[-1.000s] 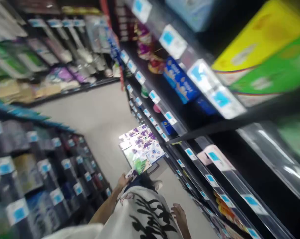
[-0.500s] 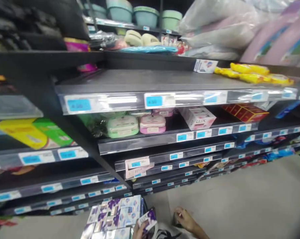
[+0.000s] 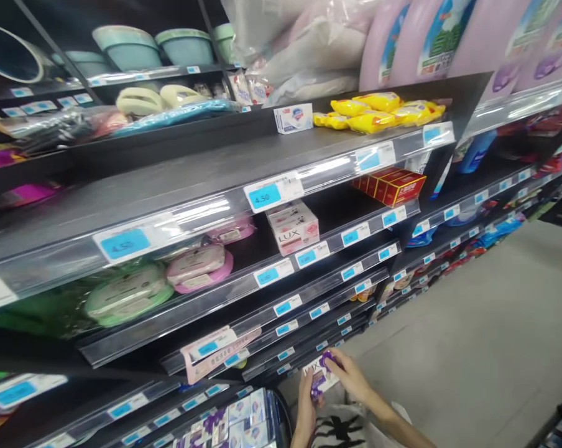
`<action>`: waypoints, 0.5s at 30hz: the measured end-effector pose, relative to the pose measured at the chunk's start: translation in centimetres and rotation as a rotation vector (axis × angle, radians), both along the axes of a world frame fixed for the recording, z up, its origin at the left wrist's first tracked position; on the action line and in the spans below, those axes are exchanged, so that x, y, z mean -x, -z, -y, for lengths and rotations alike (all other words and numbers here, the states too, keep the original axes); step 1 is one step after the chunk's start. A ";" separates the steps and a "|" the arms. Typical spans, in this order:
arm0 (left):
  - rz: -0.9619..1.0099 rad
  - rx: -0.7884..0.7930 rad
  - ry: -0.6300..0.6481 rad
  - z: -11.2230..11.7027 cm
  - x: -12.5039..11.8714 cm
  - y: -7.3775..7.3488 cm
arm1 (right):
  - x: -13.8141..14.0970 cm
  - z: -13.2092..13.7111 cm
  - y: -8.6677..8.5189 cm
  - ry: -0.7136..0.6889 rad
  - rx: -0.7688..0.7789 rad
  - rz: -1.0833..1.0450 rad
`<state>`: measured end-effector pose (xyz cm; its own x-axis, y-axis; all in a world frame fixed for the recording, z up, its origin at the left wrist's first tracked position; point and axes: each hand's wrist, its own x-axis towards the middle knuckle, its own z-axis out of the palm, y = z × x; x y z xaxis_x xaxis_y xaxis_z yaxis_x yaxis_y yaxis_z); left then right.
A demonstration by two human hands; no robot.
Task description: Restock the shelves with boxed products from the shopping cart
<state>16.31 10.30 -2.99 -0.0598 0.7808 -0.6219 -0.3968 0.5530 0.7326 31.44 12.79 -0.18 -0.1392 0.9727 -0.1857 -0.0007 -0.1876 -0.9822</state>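
Low in the head view, a white and purple LUX soap box (image 3: 322, 381) is held between both hands. My left hand (image 3: 306, 398) grips its left end, and my right hand (image 3: 347, 372) closes on its upper right side. Left of the hands, many soap boxes (image 3: 250, 415), white-blue and white-purple, lie packed together in a dark container (image 3: 283, 418). On the shelf in front stands a pink and white LUX pack (image 3: 293, 230). A lone white soap box (image 3: 294, 118) stands on the upper shelf.
Yellow packets (image 3: 378, 111) lie on the upper shelf (image 3: 183, 168). Below are red boxes (image 3: 393, 185), a pink soap case (image 3: 199, 266) and a green one (image 3: 127, 295). Large lilac bottles (image 3: 416, 43) stand upper right. Grey floor (image 3: 472, 330) stretches to the right.
My right hand, earlier apart from the soap box, now grips it together with my left. The box has moved right, away from the packed boxes. The view has turned right and tilted.
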 end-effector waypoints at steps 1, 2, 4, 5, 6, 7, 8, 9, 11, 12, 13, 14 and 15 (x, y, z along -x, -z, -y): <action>0.034 0.008 -0.043 -0.1 -1.4 -0.1 | -1.0 -0.1 -0.4 0.035 -0.015 -0.010; 0.068 0.009 -0.077 -0.2 -2.6 -0.4 | -1.9 -0.2 -0.8 0.068 -0.022 -0.021; 0.127 -0.001 -0.092 -0.3 -4.7 -1.4 | -3.5 -0.2 -1.5 0.121 -0.013 -0.039; 0.147 -0.020 -0.086 -0.4 -5.5 -2.0 | -4.3 -0.2 -1.7 0.142 -0.005 -0.049; 0.156 -0.051 -0.079 -0.5 -6.2 -2.6 | -5.0 -0.2 -1.9 0.162 0.002 -0.060; 0.156 -0.087 -0.064 -0.6 -6.7 -3.1 | -5.6 -0.2 -2.1 0.183 0.007 -0.071; 0.151 -0.122 -0.041 -0.8 -7.2 -3.6 | -6.2 -0.3 -2.2 0.205 0.010 -0.081; 0.145 -0.153 -0.013 -0.9 -7.6 -4.0 | -6.7 -0.3 -2.2 0.227 0.013 -0.089; 0.127 -0.203 0.039 -1.1 -8.1 -4.5 | -7.6 -0.4 -2.2 0.255 0.018 -0.089; 0.114 -0.221 0.058 -1.1 -8.4 -4.5 | -8.0 -0.5 -2.2 0.261 0.020 -0.085; 0.102 -0.234 0.074 -1.1 -8.6 -4.5 | -8.3 -0.5 -2.1 0.264 0.024 -0.082; 0.086 -0.243 0.086 -1.1 -8.8 -4.4 | -8.6 -0.4 -2.0 0.268 0.032 -0.084; 0.066 -0.248 0.097 -1.1 -8.9 -4.2 | -8.9 -0.4 -1.8 0.275 0.047 -0.090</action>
